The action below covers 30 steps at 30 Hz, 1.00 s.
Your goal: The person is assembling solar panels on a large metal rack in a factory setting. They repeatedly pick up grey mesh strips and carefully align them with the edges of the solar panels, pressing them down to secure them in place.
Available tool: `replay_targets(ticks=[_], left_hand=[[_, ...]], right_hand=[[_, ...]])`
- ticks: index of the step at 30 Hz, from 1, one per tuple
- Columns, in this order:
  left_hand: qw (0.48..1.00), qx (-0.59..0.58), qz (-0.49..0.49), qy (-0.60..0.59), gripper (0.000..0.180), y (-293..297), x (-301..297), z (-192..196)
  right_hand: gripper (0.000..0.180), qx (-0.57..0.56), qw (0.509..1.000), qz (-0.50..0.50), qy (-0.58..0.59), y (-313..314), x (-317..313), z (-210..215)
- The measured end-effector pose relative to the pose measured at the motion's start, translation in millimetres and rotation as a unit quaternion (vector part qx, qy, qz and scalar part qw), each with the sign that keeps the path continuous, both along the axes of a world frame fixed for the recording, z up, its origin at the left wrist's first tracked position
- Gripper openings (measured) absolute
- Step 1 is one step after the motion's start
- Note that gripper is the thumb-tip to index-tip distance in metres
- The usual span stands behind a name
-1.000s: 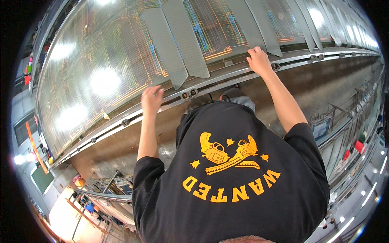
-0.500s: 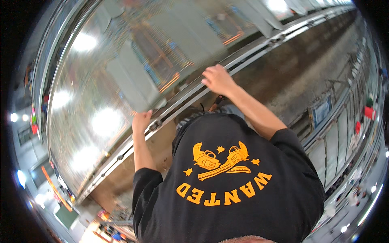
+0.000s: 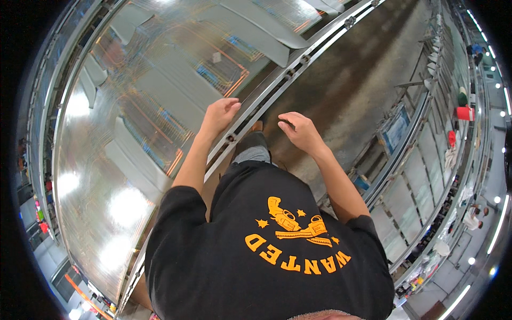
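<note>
Where the grey panel [image 3: 173, 82] lies flat on the tabletop [image 3: 80, 213], glossy and crossed by coloured lines, I see its long axis slant down from the far side toward the near edge, its near end just beside the left hand [image 3: 220, 116]. That hand is the nearer; the panel lies beyond it and to its left. Its fingers bend loosely around nothing I can see; I cannot tell whether they touch the edge. Past the edge rail [image 3: 305, 60], the right hand [image 3: 301, 130] hangs half curled, apparently empty, above the stained floor [image 3: 346, 80]. Farther right stand racks [image 3: 394, 130] and a red container [image 3: 465, 113].
</note>
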<state>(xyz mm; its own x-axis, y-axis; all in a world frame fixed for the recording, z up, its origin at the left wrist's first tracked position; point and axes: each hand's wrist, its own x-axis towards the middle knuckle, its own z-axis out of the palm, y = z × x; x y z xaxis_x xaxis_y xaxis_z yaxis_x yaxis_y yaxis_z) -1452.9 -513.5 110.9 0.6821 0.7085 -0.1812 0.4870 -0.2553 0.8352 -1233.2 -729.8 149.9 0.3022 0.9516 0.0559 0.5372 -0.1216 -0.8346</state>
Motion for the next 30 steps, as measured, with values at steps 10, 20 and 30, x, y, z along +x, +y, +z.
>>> replay_targets(ticks=[10,20,30], left_hand=[[0.985,0.142,0.013,-0.100,0.037,21.1,193.3,-59.7],[0.990,0.139,-0.006,-0.001,0.038,74.3,313.8,-70.5],[0.989,0.125,0.075,-0.004,0.022,70.5,334.8,-75.1]], right_hand=[[0.025,-0.078,0.989,-0.127,-0.002,95.8,215.1,-20.6],[0.025,-0.121,0.988,0.008,-0.099,188.2,329.7,-41.7],[0.026,-0.360,0.799,-0.188,0.442,294.5,359.7,-92.5]])
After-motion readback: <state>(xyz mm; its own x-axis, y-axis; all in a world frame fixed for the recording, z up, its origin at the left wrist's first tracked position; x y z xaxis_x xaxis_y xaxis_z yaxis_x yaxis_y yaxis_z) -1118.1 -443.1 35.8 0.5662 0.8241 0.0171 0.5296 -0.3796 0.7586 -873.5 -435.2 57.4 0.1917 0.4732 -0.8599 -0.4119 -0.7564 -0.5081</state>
